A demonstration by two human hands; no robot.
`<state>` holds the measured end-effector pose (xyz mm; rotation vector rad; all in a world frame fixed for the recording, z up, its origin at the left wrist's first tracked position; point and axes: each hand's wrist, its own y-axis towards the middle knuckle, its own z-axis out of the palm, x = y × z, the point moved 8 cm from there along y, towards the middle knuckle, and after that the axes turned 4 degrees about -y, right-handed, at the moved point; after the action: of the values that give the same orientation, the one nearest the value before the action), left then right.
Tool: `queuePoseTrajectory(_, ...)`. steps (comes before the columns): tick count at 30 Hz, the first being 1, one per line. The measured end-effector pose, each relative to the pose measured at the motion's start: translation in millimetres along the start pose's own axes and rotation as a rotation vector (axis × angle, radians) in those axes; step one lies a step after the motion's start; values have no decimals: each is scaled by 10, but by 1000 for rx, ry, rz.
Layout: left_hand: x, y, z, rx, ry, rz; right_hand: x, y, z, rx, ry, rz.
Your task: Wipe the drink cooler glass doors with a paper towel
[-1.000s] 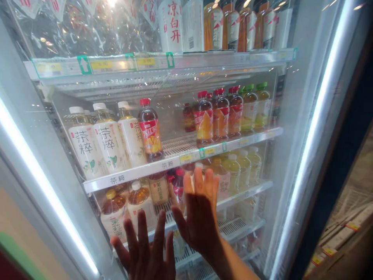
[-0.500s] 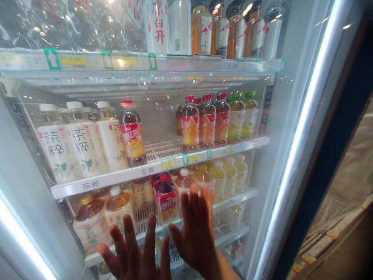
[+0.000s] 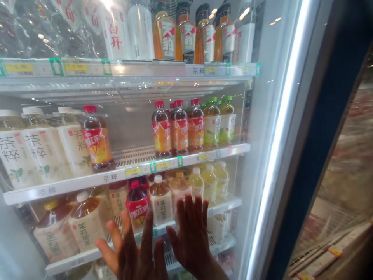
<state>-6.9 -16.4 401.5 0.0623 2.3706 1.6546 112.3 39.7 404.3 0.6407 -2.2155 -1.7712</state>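
Both of my hands lie flat against the glass door [image 3: 262, 128] of a drinks fridge, low in view. My left hand [image 3: 131, 252] has its fingers spread and holds nothing. My right hand [image 3: 190, 233] sits just to its right, fingers together and stretched upward, also holding nothing. Behind the glass, right above my hands, stands a red-labelled tea bottle [image 3: 137, 206] among pale tea bottles on the lower shelf [image 3: 227, 202].
The middle shelf [image 3: 186, 159] carries white-labelled tea bottles [image 3: 37, 147] on the left, a lone red-capped bottle [image 3: 96, 140], and a group of red- and green-capped bottles [image 3: 189, 126] on the right. A lit door frame strip [image 3: 276, 132] runs down the right side.
The view has swung right, so the shelves slid left in the picture. Both hands stayed flat on the glass and dropped slightly lower in view.
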Motion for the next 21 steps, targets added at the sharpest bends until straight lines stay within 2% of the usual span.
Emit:
queuePoseTrajectory(2,-54,-17,61,22,-3,-32,-197,17,-28,-11,-3,-18)
queuePoseTrajectory(5,-155,-36,124,37,-3,-34,-591,312,-119,2,2,7)
queuePoseTrajectory(7,-197,-48,159,38,6,-40,-803,407,-160,23,1,37)
queuePoseTrajectory(9,-198,-63,194,38,25,-66,-920,273,-165,34,0,47)
queuePoseTrajectory(12,-183,-80,221,17,71,-80,-992,-109,-160,-3,-12,-6)
queuePoseTrajectory(14,-192,-82,224,-3,98,-61,-1108,-161,-175,-22,-18,-27)
queuePoseTrajectory(16,-206,-77,233,-5,106,-49,-1325,64,-236,-45,-14,13)
queuePoseTrajectory(18,-215,-72,238,-1,102,-56,-1539,418,-323,-76,-9,65)
queuePoseTrajectory(20,-221,-75,237,1,101,-63,-1633,649,-385,-95,-11,87)
queuePoseTrajectory(21,-222,-79,232,0,105,-63,-1624,664,-388,-90,-10,89)
